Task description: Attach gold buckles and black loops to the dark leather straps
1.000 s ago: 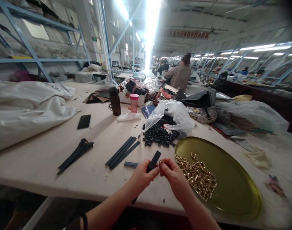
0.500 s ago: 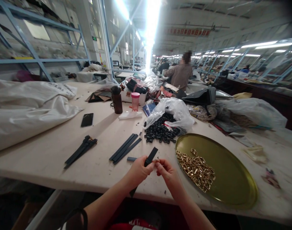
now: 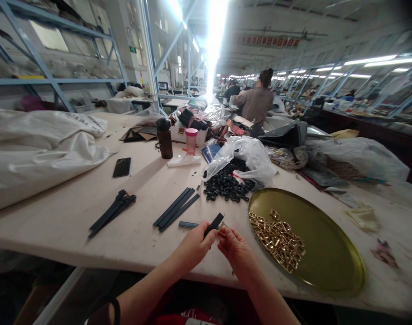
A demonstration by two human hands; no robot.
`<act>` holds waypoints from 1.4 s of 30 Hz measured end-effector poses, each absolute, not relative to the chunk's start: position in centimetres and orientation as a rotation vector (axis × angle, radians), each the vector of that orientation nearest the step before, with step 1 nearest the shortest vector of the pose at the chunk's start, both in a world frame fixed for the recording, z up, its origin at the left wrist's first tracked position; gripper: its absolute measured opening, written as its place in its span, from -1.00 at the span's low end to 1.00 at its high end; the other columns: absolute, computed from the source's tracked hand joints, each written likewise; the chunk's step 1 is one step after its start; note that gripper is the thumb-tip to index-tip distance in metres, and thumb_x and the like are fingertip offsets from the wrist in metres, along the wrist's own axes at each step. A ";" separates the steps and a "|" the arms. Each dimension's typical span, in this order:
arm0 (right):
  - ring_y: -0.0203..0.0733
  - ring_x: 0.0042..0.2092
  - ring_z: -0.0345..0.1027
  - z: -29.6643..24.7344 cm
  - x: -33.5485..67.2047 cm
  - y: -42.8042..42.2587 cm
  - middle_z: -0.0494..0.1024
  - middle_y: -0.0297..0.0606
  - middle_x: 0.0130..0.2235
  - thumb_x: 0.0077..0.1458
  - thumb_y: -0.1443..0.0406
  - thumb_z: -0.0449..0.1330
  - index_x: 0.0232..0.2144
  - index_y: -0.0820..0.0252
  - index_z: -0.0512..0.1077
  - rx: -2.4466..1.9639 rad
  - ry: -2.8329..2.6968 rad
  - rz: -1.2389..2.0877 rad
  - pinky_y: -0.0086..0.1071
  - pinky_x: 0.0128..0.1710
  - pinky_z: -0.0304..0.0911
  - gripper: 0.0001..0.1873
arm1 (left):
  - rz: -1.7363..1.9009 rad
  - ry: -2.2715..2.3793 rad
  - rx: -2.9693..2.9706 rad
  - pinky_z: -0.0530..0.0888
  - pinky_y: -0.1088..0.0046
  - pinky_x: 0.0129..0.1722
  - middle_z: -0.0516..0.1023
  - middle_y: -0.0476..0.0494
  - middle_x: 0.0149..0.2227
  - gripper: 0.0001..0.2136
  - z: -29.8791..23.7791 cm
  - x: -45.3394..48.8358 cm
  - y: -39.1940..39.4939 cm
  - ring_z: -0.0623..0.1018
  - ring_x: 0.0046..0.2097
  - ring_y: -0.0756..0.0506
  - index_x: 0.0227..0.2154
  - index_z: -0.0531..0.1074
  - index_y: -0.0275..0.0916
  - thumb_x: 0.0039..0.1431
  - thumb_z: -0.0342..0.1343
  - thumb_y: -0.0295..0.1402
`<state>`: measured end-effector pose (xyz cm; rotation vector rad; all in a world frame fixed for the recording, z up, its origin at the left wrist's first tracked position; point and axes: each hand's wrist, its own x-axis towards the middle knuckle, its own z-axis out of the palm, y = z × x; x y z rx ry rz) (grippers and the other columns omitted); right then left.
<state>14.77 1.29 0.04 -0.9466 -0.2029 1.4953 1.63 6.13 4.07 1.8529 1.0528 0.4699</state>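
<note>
My left hand (image 3: pixel 196 243) is closed around a black strap (image 3: pixel 215 223), whose flat end sticks up past the thumb. Close against it, my right hand (image 3: pixel 238 250) pinches a small gold buckle (image 3: pixel 223 227) by the strap; the fingers partly hide it. To the right, a pile of gold buckles (image 3: pixel 283 246) lies on an oval gold tray (image 3: pixel 330 243). Small black loops (image 3: pixel 228 186) spill from a clear plastic bag (image 3: pixel 248 155) beyond my hands. Several black strips (image 3: pixel 175 208) lie left of them, one short strip (image 3: pixel 188 224) beside my left hand.
Farther left are straps with buckles (image 3: pixel 113 214), a phone (image 3: pixel 122 167) and a large white sack (image 3: pixel 39 153). A dark bottle (image 3: pixel 164 140) and a pink cup (image 3: pixel 191 142) stand behind. Beyond the heaped materials is a person (image 3: pixel 256 104) in brown.
My right hand has shifted slightly, its fingers lower and more curled, and the buckle shows more above them. The left hand still holds the strap, nearly in place. The camera view has shifted slightly.
</note>
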 end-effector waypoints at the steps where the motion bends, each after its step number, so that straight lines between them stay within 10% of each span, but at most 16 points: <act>1: -0.46 -0.50 0.27 0.0 15.0 1.2 0.51 -0.36 -0.42 -0.28 0.18 0.34 -0.46 0.21 0.45 -0.969 -0.220 1.469 -0.51 -0.42 0.28 -0.72 | 0.433 1.049 1.893 0.19 0.54 -0.49 0.34 0.02 -0.56 -0.76 4.2 1.4 6.1 0.35 -0.49 0.01 -0.39 0.28 -0.26 0.17 -0.17 -0.21; 42: -0.34 -0.48 0.19 0.5 14.5 -0.9 0.35 -0.38 -0.57 -0.07 0.09 0.18 -0.47 0.22 0.37 -1.223 -0.728 1.171 -0.42 -0.42 0.14 -0.71 | 0.229 0.865 1.642 0.12 0.63 -0.66 0.19 0.11 -0.67 -0.67 4.2 1.3 4.9 0.18 -0.66 0.11 -0.42 0.31 -0.28 0.14 -0.15 -0.10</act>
